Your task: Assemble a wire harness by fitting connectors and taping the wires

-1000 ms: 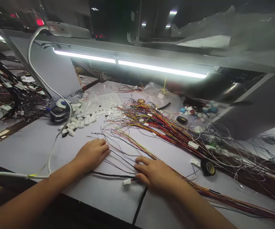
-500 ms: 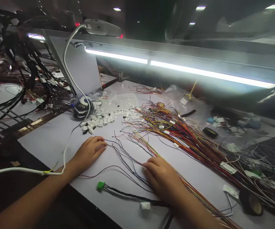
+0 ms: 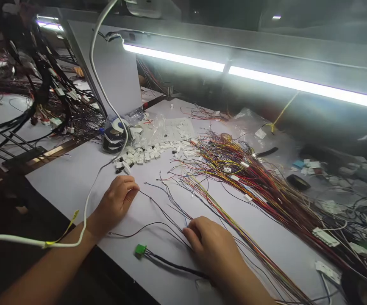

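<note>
My left hand (image 3: 117, 198) pinches the end of a thin dark wire (image 3: 153, 201) just above the white tabletop. That wire runs right and passes under my right hand (image 3: 213, 241), whose fingers are curled down over several thin wires. A blue wire (image 3: 162, 186) with a metal terminal lies loose between the hands. Closer to me, another dark wire (image 3: 135, 231) curves across the table. A green connector (image 3: 140, 250) on a black-sleeved cable (image 3: 173, 264) lies below, the cable going under my right hand. A whitish connector (image 3: 204, 286) beside my right wrist is blurred.
White connectors (image 3: 147, 156) lie scattered behind my left hand, near a black tape roll (image 3: 113, 137). A thick bundle of coloured wires (image 3: 259, 186) stretches along the right. A white cable (image 3: 86, 212) crosses over my left forearm. A lamp (image 3: 177, 58) hangs above.
My left hand has moved slightly left and turned, now pinching a dark wire; the blue wire end lies free of it. My right hand has shifted a little down and left. The camera view has tilted down.
</note>
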A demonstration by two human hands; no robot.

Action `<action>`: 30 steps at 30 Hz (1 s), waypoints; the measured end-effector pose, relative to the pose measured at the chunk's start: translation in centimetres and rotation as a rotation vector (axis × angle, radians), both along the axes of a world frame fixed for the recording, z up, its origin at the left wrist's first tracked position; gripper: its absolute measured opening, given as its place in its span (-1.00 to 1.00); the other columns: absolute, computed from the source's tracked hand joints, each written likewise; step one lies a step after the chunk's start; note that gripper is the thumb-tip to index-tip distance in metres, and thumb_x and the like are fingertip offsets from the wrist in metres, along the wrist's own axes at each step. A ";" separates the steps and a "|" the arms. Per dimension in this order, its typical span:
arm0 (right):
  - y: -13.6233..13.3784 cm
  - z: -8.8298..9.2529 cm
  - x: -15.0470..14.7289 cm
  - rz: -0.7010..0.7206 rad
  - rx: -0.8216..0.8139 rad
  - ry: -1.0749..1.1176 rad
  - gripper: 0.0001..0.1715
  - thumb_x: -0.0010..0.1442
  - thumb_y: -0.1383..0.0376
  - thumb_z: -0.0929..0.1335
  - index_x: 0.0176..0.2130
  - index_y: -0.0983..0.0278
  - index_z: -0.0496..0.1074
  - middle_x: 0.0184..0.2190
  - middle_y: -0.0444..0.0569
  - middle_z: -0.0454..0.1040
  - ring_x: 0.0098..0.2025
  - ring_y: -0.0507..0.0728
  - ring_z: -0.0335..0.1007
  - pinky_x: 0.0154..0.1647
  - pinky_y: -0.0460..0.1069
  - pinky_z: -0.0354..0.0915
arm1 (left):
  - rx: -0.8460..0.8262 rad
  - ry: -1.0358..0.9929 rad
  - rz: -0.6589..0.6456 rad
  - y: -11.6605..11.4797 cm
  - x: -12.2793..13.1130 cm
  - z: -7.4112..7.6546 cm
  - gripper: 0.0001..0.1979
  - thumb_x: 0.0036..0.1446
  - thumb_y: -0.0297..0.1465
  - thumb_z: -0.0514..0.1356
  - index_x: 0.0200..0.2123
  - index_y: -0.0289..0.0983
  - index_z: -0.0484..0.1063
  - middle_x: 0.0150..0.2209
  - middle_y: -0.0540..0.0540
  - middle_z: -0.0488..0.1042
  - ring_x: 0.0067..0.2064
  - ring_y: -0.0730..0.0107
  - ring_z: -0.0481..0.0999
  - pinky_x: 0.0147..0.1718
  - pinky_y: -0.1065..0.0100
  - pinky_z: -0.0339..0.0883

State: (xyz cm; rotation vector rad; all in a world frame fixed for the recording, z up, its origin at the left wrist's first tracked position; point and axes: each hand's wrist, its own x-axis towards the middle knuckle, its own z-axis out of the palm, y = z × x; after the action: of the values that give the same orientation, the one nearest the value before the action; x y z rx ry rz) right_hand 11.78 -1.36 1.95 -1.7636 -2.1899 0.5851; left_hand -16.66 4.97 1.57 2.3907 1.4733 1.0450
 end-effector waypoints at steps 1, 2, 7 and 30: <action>0.1 0.2 -0.2 -0.003 -0.004 0.013 -0.76 0.25 0.17 0.29 -0.42 0.16 0.41 -0.48 -0.08 0.53 -0.44 0.14 0.44 -0.52 -0.04 0.08 | -0.014 -0.018 -0.021 0.0 -0.1 0.0 -0.91 0.32 -0.40 0.00 -0.21 -0.20 0.29 -0.16 -0.11 0.37 -0.05 0.28 0.38 0.01 0.18 0.28; 0.2 0.3 -0.3 -0.007 -0.019 0.035 -0.75 0.27 0.16 0.27 -0.40 0.16 0.43 -0.49 -0.08 0.53 -0.46 0.13 0.44 -0.52 -0.05 0.08 | -0.047 -0.027 -0.038 0.0 -0.2 0.0 -0.90 0.32 -0.40 -0.01 -0.20 -0.20 0.28 -0.15 -0.11 0.38 -0.06 0.29 0.39 0.00 0.20 0.29; -0.2 1.0 0.2 0.038 -0.154 0.208 -0.65 0.18 0.09 0.37 -0.05 0.12 0.40 -0.43 -0.11 0.52 -0.38 0.14 0.44 -0.43 -0.04 0.21 | -0.183 0.063 -0.004 0.4 -0.4 -0.3 -0.84 0.32 -0.31 -0.01 -0.19 -0.21 0.33 -0.24 -0.06 0.44 -0.16 0.29 0.44 -0.09 0.26 0.34; 0.6 -1.2 2.4 -0.335 -0.391 1.196 -0.66 0.15 0.04 0.38 -0.24 0.22 0.31 -0.57 -0.28 0.21 -0.62 -0.08 0.02 -0.62 -0.15 0.00 | -0.387 0.037 0.120 0.5 -1.6 -0.5 -0.91 0.09 -0.35 0.05 -0.33 -0.20 0.30 -0.44 0.03 0.42 -0.40 0.32 0.42 -0.38 0.34 0.28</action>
State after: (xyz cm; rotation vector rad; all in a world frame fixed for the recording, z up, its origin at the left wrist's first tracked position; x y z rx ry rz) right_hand 14.19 -0.80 0.78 -1.2715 -0.9761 1.5241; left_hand -18.27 5.43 1.11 2.0822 1.6710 0.6627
